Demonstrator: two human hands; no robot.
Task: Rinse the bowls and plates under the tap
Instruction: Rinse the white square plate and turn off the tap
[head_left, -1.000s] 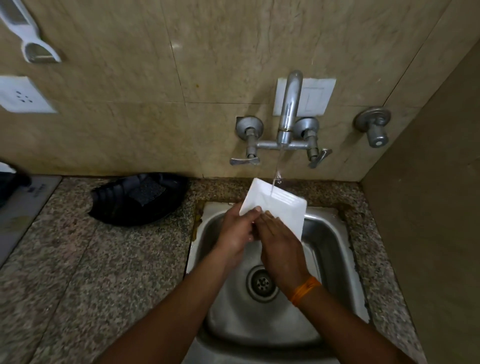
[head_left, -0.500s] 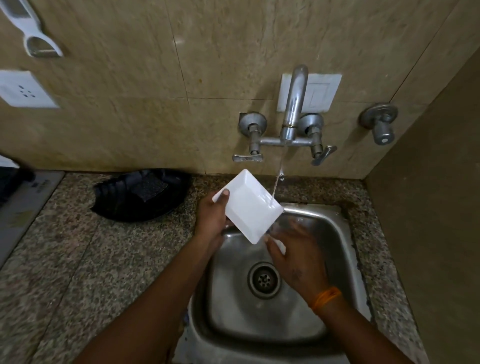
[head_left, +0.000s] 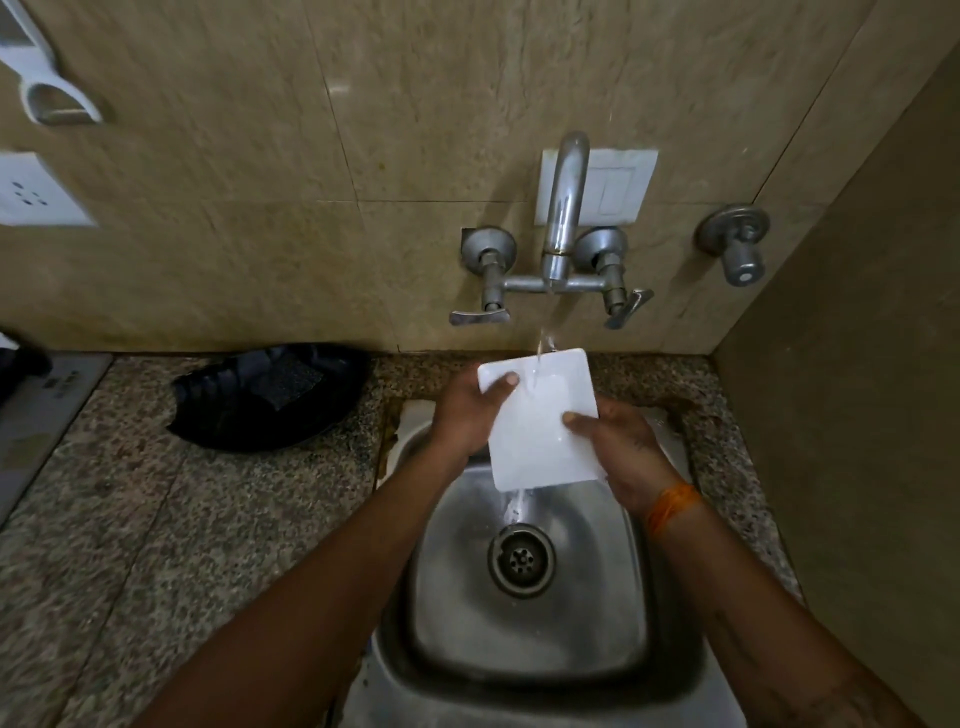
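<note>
A white square plate (head_left: 535, 431) is tilted under the running tap (head_left: 563, 208), above the steel sink (head_left: 530, 639). Water strikes its upper part and runs off its lower edge toward the drain (head_left: 521, 560). My left hand (head_left: 467, 415) grips the plate's left edge, thumb on its upper left corner. My right hand (head_left: 623, 447) holds the right edge, thumb pressed on the plate's face. An orange band is on my right wrist.
A black plastic tray (head_left: 270, 395) with a dark scrub pad lies on the granite counter (head_left: 156, 545) left of the sink. A side wall stands close on the right. A socket plate (head_left: 36, 189) and a white holder (head_left: 47, 88) hang on the tiled wall at left.
The plate swung from a turned-away position at the left back under the stream. My right hand came up out of the basin and took hold of its right edge.
</note>
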